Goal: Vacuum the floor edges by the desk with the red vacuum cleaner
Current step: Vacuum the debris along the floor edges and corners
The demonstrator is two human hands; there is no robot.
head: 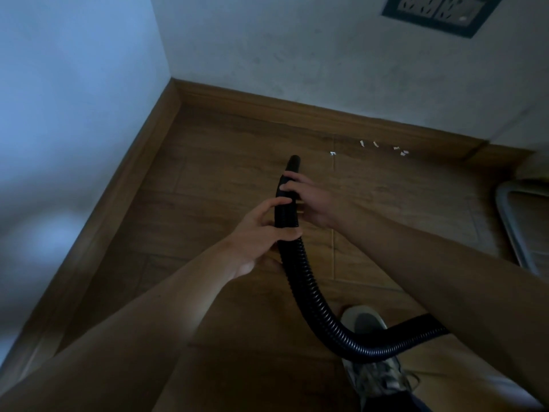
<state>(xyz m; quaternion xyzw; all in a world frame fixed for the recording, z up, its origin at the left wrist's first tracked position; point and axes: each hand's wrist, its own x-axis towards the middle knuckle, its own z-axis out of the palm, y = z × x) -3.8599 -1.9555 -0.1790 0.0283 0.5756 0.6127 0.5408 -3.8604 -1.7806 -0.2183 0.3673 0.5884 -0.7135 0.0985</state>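
A black ribbed vacuum hose (300, 278) curves up from the lower right to a smooth black nozzle (293, 163) that points at the floor near a room corner. My left hand (261, 233) grips the hose just behind the nozzle's handle part. My right hand (309, 200) grips the nozzle further forward, fingers curled over it. Several small white paper scraps (375, 144) lie on the wooden floor along the far skirting board, to the right of the nozzle tip. The red vacuum body is out of view.
Wooden skirting boards (297, 110) run along two white walls that meet at the corner. A socket panel (436, 11) sits on the far wall. A grey metal frame (514, 230) stands at the right edge. My shoe (371, 367) rests under the hose.
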